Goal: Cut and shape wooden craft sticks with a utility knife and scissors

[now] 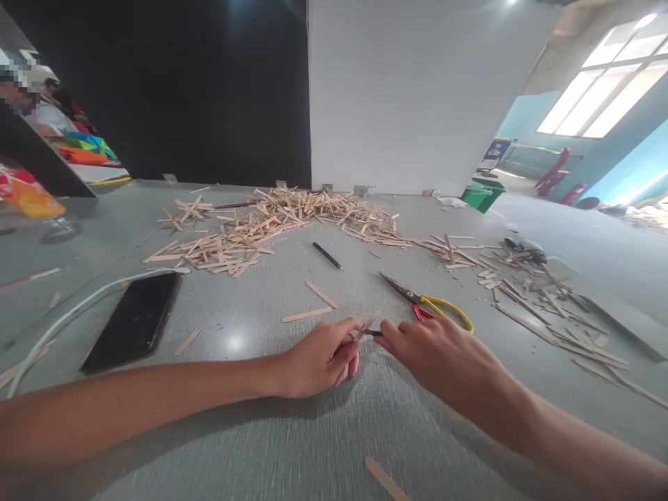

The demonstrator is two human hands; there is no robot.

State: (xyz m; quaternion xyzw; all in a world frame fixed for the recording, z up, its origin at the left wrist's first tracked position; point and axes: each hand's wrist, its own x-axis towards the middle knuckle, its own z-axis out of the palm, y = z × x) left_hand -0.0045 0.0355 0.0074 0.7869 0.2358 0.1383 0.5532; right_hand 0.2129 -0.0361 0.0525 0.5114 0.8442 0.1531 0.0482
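My left hand [326,355] is closed, pinching a small pale wooden stick [372,319] that points up between the two hands. My right hand [425,348] is closed around a slim dark tool [372,332]; its tip meets the stick at the left fingertips. Most of that tool is hidden in the fingers, so its kind does not show. Just beyond the right hand lie scissors [401,287] with yellow and red handles, partly covered by that hand. Two loose craft sticks [307,314] lie ahead of the left hand.
A pile of craft sticks [292,212] spreads along the back. A black pen [327,256] lies before it. Left are a phone [133,321], a white cable [67,313] and a bottle [36,198]; right, wood scraps [553,327] and a metal sheet [623,327]. One stick [386,479] lies in front.
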